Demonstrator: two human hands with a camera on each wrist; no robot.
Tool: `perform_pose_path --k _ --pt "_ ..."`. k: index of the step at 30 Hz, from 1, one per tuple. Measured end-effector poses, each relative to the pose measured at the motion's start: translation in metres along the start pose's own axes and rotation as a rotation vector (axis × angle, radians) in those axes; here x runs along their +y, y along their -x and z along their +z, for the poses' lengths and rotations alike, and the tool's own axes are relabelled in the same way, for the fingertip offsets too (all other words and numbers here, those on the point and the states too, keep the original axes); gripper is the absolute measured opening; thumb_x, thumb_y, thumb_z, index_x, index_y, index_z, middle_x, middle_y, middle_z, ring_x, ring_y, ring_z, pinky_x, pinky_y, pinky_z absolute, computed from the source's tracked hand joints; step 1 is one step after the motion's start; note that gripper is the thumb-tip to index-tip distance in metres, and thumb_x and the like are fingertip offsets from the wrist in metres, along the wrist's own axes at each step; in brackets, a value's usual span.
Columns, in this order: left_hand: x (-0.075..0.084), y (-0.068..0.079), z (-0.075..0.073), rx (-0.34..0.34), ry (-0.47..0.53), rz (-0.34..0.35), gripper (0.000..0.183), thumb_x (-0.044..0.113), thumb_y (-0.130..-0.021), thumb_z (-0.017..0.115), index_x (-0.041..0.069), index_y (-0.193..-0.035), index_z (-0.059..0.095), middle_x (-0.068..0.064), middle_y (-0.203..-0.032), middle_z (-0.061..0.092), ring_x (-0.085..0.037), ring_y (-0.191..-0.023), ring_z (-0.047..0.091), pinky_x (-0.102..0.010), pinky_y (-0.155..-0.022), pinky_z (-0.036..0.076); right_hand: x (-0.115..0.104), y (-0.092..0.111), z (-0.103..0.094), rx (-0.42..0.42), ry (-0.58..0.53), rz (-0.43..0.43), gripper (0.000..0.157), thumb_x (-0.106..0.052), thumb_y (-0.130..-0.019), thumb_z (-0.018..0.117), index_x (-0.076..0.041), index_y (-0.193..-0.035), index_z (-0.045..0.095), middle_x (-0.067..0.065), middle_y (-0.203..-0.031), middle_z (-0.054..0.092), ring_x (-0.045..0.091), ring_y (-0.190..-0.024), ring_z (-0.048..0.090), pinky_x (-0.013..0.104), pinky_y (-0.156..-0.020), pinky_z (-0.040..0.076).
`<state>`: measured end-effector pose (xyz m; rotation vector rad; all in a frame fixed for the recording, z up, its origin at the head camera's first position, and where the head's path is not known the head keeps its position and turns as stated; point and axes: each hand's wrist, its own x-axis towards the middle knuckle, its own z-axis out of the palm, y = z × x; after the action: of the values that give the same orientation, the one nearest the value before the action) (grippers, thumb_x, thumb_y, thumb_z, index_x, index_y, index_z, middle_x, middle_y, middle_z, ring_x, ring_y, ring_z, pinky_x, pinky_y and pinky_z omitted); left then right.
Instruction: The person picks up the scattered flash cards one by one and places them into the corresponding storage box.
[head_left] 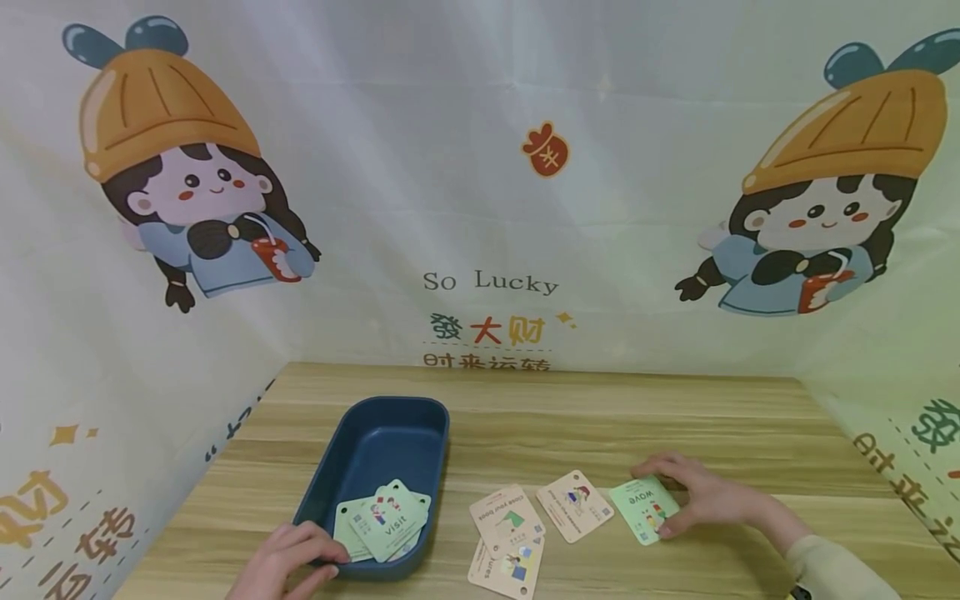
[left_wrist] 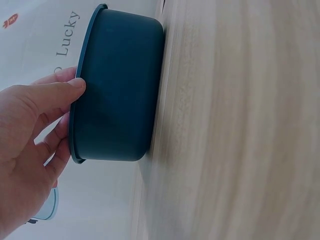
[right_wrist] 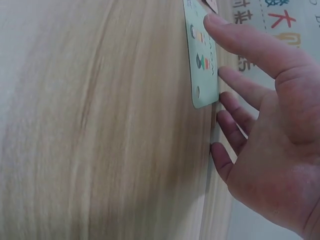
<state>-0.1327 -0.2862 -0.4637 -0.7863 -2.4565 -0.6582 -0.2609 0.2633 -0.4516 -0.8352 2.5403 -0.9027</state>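
A dark blue rectangular bin [head_left: 390, 454] stands on the wooden table, with several green cards in its near end; the "visit" card [head_left: 392, 523] lies on top. My left hand [head_left: 288, 560] pinches the bin's near left rim, its thumb on the outer wall and the other fingers over the edge, as the left wrist view shows. Over to the right, a green "wave" card [head_left: 641, 504] is held at its edges between the thumb and fingers of my right hand [head_left: 697, 496], close over the tabletop. The right wrist view shows the thumb [right_wrist: 220, 25] at the card's edge.
Between the bin and the right hand lie three peach cards: a "close your book" card [head_left: 498, 518], one overlapped beneath it [head_left: 510, 575], and another [head_left: 575, 504] beside the green card. Printed cloth [head_left: 480, 208] walls the table [head_left: 600, 417] at the back and sides.
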Motion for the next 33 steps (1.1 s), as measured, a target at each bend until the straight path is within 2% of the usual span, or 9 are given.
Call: perform_pose_path --k 8,13,21,25,33 --pt "0.0 0.001 0.001 0.02 0.001 0.028 0.036 0.004 -0.072 0.082 0.032 -0.091 0.069 0.021 -0.088 0.061 0.006 -0.078 0.045 -0.013 -0.064 0.036 0.005 0.0 0.001 -0.005 -0.063 0.013 0.074 -0.027 -0.072 0.084 -0.013 -0.138 0.053 0.023 -0.145 0.038 0.043 -0.127 0.033 0.048 -0.095 0.035" --pt "-0.001 0.001 0.001 0.019 0.001 0.03 0.032 0.007 -0.074 0.082 0.031 -0.091 0.069 0.021 -0.088 0.062 0.006 -0.078 0.045 -0.014 -0.064 0.037 0.006 0.0 0.003 0.014 -0.066 0.018 0.072 -0.026 -0.071 0.085 -0.014 -0.136 0.054 0.023 -0.144 0.039 0.042 -0.125 0.035 0.047 -0.094 0.036" --pt "0.0 0.001 0.0 0.009 -0.006 0.004 0.038 0.002 -0.071 0.082 0.032 -0.091 0.069 0.025 -0.09 0.06 0.006 -0.079 0.045 -0.016 -0.064 0.038 0.006 -0.002 0.003 0.018 -0.049 0.01 0.069 -0.026 -0.071 0.084 -0.011 -0.131 0.053 0.019 -0.136 0.045 0.033 -0.118 0.039 0.043 -0.093 0.035" --pt "0.0 0.0 0.0 0.006 -0.001 0.0 0.037 0.002 -0.071 0.082 0.031 -0.091 0.069 0.024 -0.089 0.06 0.006 -0.079 0.045 -0.016 -0.064 0.039 0.003 -0.005 0.003 0.008 -0.032 0.006 0.068 -0.024 -0.068 0.085 -0.009 -0.126 0.053 0.016 -0.129 0.048 0.028 -0.115 0.039 0.04 -0.093 0.034" --pt "0.001 0.001 0.0 0.018 -0.001 0.006 0.038 0.001 -0.07 0.082 0.031 -0.091 0.069 0.024 -0.089 0.06 0.006 -0.078 0.045 -0.015 -0.064 0.038 -0.005 -0.01 0.003 0.023 0.043 -0.003 0.065 -0.024 -0.06 0.088 -0.01 -0.111 0.051 0.008 -0.116 0.048 0.021 -0.107 0.04 0.026 -0.088 0.035"
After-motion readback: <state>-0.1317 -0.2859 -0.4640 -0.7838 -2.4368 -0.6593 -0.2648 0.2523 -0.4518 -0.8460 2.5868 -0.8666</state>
